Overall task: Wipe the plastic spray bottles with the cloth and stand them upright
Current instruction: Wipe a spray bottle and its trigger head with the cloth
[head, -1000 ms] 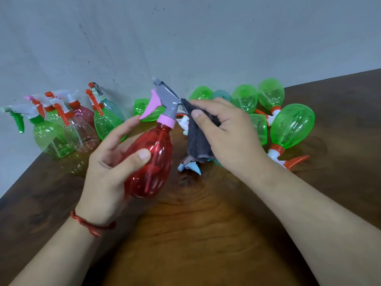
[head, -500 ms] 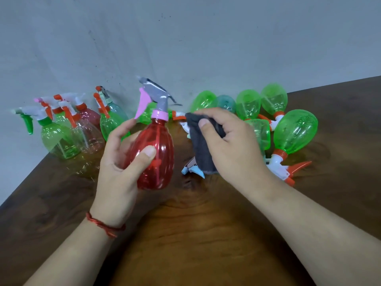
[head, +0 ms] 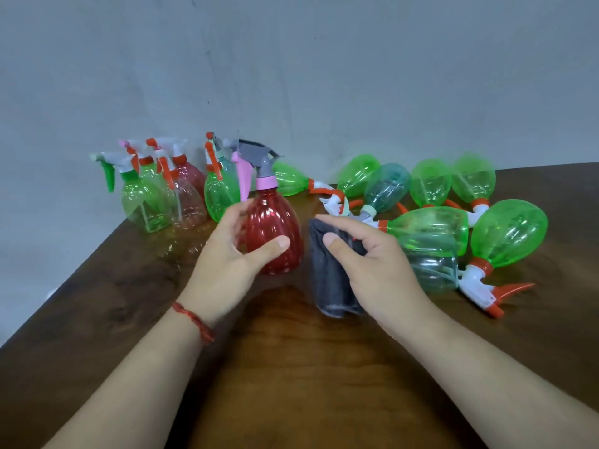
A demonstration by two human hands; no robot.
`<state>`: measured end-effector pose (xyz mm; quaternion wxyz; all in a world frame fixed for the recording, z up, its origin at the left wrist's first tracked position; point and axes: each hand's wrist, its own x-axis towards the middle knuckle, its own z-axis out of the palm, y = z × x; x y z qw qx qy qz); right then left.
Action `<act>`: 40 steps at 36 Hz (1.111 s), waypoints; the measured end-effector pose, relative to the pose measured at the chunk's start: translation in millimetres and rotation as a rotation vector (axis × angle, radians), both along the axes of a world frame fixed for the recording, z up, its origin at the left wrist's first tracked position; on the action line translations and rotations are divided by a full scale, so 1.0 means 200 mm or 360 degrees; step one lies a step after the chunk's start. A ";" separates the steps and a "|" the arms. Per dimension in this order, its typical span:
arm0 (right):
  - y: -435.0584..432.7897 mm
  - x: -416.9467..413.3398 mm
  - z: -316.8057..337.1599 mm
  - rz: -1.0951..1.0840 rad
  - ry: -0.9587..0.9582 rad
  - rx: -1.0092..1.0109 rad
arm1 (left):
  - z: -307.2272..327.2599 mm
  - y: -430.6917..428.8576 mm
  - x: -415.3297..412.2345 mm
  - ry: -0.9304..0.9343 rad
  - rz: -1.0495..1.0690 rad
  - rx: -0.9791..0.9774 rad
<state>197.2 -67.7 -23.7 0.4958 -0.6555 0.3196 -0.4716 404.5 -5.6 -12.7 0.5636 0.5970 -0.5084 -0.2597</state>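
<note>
Against a grey wall, the wooden bench point(head: 291, 367) carried everything. Left hand point(head: 227, 264), grip clamped round the upright red bottle point(head: 275, 234), stood wrist-low; right hand point(head: 379, 270), palm down, pinched the grey cloth point(head: 330, 280) just beside it.

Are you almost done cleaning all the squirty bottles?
Not yet. A group of bottles already stands upright at the back left. The left hand holds the red bottle upright, while the right hand holds the grey cloth beside it. To the right, several green bottles lie on their sides on the table, waiting.
</note>
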 end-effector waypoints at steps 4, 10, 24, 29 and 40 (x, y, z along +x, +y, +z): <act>0.05 0.08 0.04 0.0012 0.0064 -0.0024 | 0.03 0.00 0.25 -0.0241 0.0451 -0.0020; 0.10 0.28 0.09 0.0073 0.0160 -0.0079 | 0.03 0.05 0.58 -0.0403 0.1004 0.0122; 0.24 0.51 0.07 0.0265 0.0086 0.0455 | -0.06 0.10 0.87 -0.0476 0.1436 0.0523; 0.26 0.50 0.11 0.0245 0.0082 0.0437 | -0.07 0.10 0.86 -0.0322 0.1458 0.0485; 0.29 0.43 0.12 0.0250 -0.0035 0.0520 | -0.03 0.10 0.80 -0.0054 0.1428 0.0357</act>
